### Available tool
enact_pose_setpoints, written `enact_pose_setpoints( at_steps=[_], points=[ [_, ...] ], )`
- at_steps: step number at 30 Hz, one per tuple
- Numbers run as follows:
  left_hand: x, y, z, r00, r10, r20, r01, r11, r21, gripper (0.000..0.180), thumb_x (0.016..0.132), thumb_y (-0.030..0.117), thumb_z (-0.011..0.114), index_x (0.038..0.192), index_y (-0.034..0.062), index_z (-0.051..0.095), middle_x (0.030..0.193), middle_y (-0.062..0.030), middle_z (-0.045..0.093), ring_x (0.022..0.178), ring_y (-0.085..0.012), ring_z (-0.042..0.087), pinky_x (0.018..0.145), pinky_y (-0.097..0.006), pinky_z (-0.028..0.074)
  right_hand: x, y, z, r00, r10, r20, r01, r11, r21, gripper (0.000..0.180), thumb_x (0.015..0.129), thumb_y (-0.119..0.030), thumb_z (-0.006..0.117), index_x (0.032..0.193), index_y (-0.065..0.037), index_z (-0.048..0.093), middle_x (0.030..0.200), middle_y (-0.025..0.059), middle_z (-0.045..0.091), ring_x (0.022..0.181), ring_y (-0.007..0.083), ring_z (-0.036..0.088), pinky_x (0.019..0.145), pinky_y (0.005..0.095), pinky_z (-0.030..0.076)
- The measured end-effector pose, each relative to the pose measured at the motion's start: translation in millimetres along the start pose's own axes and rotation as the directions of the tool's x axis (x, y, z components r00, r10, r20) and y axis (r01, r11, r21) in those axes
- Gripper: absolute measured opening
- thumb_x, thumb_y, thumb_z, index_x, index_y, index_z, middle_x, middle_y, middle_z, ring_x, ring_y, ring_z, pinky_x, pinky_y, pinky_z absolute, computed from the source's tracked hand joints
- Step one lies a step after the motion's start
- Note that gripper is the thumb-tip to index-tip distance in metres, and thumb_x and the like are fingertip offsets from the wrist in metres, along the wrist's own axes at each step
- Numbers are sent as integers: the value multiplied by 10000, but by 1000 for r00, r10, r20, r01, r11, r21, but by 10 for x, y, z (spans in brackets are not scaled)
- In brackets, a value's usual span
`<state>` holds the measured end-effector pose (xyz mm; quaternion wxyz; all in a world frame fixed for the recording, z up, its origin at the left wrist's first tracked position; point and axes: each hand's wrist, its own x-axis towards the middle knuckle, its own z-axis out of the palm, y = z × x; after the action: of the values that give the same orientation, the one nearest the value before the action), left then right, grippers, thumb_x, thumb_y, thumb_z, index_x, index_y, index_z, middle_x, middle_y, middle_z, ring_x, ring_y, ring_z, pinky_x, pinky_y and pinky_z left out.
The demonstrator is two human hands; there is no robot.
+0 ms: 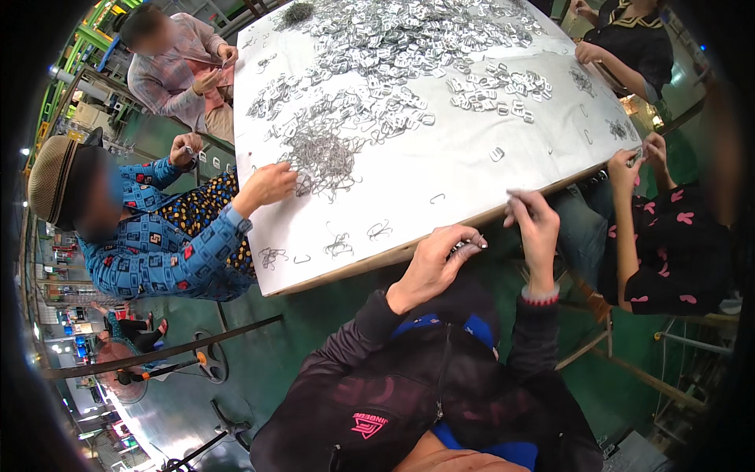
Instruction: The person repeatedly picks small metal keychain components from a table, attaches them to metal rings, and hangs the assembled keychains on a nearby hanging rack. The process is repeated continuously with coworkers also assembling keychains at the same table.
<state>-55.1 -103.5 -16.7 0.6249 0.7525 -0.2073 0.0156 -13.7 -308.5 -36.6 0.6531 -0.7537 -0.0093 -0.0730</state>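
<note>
At the table edge, left hand pinches small metal clips; right hand half-curled alongside.

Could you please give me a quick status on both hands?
Left hand pinching small metal clips at table edge. Right hand raised beside it, fingers curled.
</note>
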Motion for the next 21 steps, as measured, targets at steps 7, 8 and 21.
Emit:
enact_pose_setpoints(
  at_steps=[7,8,21],
  points=[
    [-78,49,-17,995,-95,-34,93,995,-37,79,901,5,597,978,5,618,933,-83,669,861,-170,642,784,-283,501,1337,1105,92,920,-359,155,365,648,-668,374,769,60,599,1091,-106,694,948,87,695,943,256,602,809,376,490],
    [-94,49,-21,995,-86,-45,85,996,-22,75,905,11,596,978,6,616,930,-83,670,860,-168,643,787,-283,501,1396,1156,118,966,-224,127,246,660,-710,385,769,58,596,1101,-113,692,954,83,699,967,267,596,825,382,484],
    [-112,-176,86,986,-111,-123,96,988,-120,90,912,47,588,980,-11,583,862,-121,653,772,-222,646,685,-311,496,56,-78,286,941,158,300,-245,929,279,281,822,65,646,1102,73,626,907,110,677,734,127,645,704,231,537]
  ],
)
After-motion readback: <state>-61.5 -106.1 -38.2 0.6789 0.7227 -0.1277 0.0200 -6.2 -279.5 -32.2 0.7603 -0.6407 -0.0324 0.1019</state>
